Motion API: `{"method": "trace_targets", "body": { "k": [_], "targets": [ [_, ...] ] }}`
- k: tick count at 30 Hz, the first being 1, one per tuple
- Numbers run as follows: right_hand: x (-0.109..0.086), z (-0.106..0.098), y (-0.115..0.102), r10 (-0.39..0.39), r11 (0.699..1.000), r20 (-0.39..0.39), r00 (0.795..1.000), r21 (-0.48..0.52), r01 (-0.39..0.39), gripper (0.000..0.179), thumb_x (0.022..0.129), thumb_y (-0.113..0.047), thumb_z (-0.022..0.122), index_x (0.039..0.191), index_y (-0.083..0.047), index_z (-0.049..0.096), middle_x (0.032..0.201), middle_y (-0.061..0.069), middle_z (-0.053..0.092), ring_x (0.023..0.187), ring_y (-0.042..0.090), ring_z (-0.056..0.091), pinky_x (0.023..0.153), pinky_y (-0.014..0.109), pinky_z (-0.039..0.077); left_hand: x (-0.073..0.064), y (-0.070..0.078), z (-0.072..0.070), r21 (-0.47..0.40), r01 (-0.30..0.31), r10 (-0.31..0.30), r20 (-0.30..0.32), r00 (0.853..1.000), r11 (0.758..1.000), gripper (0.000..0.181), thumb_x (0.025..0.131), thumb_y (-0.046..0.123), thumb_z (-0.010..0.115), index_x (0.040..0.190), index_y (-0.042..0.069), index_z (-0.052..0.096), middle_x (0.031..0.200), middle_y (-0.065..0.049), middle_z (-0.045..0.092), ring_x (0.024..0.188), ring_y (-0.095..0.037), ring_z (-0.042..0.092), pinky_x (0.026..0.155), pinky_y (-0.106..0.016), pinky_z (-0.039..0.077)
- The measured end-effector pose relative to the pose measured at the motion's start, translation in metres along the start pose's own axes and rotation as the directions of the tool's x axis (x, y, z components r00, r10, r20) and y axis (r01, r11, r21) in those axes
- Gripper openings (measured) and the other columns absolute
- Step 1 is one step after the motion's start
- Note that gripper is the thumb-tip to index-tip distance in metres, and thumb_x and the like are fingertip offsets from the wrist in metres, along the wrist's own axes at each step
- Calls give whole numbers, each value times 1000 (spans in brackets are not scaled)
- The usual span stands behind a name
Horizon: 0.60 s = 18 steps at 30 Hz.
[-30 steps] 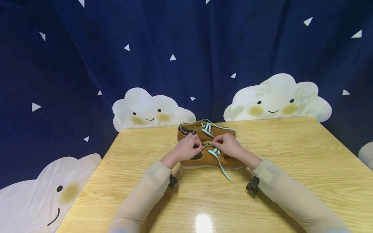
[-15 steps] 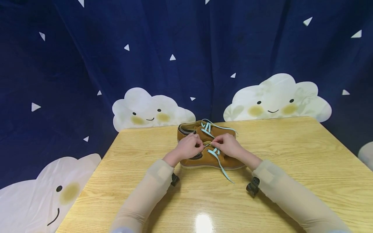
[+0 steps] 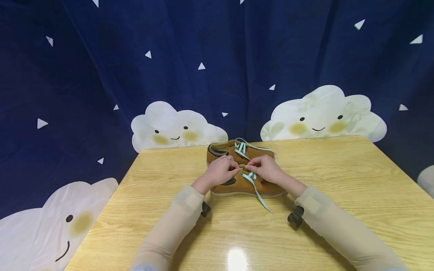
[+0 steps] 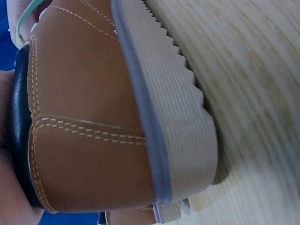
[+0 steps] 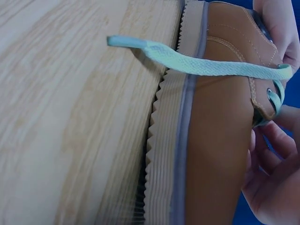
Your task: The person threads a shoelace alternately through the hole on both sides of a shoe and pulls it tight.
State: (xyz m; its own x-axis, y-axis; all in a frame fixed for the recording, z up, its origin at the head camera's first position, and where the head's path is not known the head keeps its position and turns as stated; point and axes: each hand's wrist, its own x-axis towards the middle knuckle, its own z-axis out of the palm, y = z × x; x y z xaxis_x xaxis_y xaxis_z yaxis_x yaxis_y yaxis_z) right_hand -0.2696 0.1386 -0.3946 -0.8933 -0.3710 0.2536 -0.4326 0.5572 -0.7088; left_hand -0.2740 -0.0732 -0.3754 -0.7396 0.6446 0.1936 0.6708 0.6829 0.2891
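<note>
A brown lace-up shoe (image 3: 241, 190) with a pale ribbed sole stands on its sole, toe to the right. My left hand (image 3: 218, 172) is over its collar, thumb and forefinger pinching a shoelace end beside the top eyelets. From the other side my right hand (image 3: 268, 169) pinches at the same spot, apparently on the lace; its fingertips partly hide it. The free mint shoelace (image 5: 211, 66) hangs over the near side onto the table. In the left wrist view a strand of lace (image 4: 22, 23) rises from the upper edge near the right fingers.
A second brown shoe (image 3: 259, 152) with mint laces stands right behind the first. Both are on a light wooden table (image 3: 169, 165). A dark blue curtain (image 3: 190, 45) with cloud faces hangs behind the far edge. Small black cameras (image 3: 295, 217) sit beneath the wrists.
My left hand has shifted slightly to the right, narrowing the gap between the fingertips of both hands. The right hand and the shoes hold almost still.
</note>
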Motion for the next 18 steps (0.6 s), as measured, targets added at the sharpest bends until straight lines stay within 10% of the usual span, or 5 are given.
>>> {"method": "trace_targets", "body": {
  "k": [9,18],
  "targets": [
    [8,-1,4,193,958,99,976,197,-210,29,98,-25,61,83,-3,71,55,-2,46,44,11,37,45,24,33,-2,-2,3,27,1,0,-34,999,1000,20,97,25,62,94,14,78,73,7,48,67,-11,42,74,-26,41],
    [14,-1,3,300,912,160,941,242,-332,30,93,-27,67,102,0,75,67,-2,55,52,10,42,47,23,36,-3,-2,5,36,12,-10,-44,999,999,20,98,28,61,94,18,78,74,9,48,69,-10,44,65,-23,39]
  ]
}}
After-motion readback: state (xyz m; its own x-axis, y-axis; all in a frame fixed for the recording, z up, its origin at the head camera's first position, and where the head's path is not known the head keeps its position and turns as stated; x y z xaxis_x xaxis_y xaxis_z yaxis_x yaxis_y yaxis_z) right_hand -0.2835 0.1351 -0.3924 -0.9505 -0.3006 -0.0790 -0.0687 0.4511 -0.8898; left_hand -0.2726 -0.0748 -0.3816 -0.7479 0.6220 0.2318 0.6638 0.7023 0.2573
